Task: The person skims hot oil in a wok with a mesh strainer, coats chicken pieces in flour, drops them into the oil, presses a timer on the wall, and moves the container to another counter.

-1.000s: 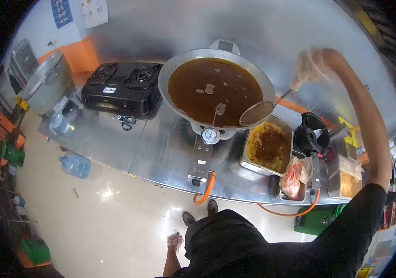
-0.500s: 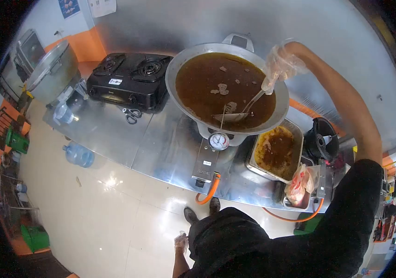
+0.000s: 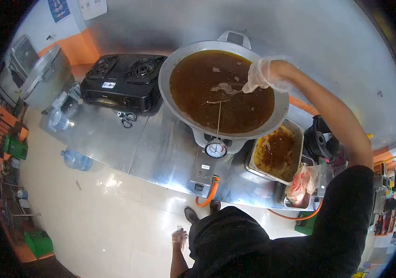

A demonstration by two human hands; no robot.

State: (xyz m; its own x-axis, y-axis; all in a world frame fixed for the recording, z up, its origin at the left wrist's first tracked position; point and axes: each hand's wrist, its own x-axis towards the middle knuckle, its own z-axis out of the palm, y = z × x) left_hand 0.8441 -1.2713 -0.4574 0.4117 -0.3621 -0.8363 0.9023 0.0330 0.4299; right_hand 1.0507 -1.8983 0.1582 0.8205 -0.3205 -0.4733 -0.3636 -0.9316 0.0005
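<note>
My right hand (image 3: pixel 259 76), in a clear plastic glove, is closed around the handle of a metal skimmer (image 3: pixel 238 91) over a large wok (image 3: pixel 164 88). The skimmer's head is mostly hidden in dark brown oil (image 3: pixel 198 76), where pale flakes float. A dial thermometer (image 3: pixel 216 148) sits at the wok's front rim, its thin stem reaching into the oil. My left hand (image 3: pixel 179 237), gloved too, hangs low beside my body above the floor. Its fingers look loosely bent and apart, with nothing visible in them.
A black two-burner stove (image 3: pixel 119 83) stands left of the wok, with scissors (image 3: pixel 126 119) before it. At right are a metal pan (image 3: pixel 251 163) of brownish liquid, a plastic bag (image 3: pixel 301 184) and a black container (image 3: pixel 320 139). An orange hose (image 3: pixel 214 187) hangs off the counter edge.
My right hand has moved left and slightly down over the wok. The skimmer's head, earlier showing near the front of the oil, has shifted back and is now mostly hidden. My left hand stays low.
</note>
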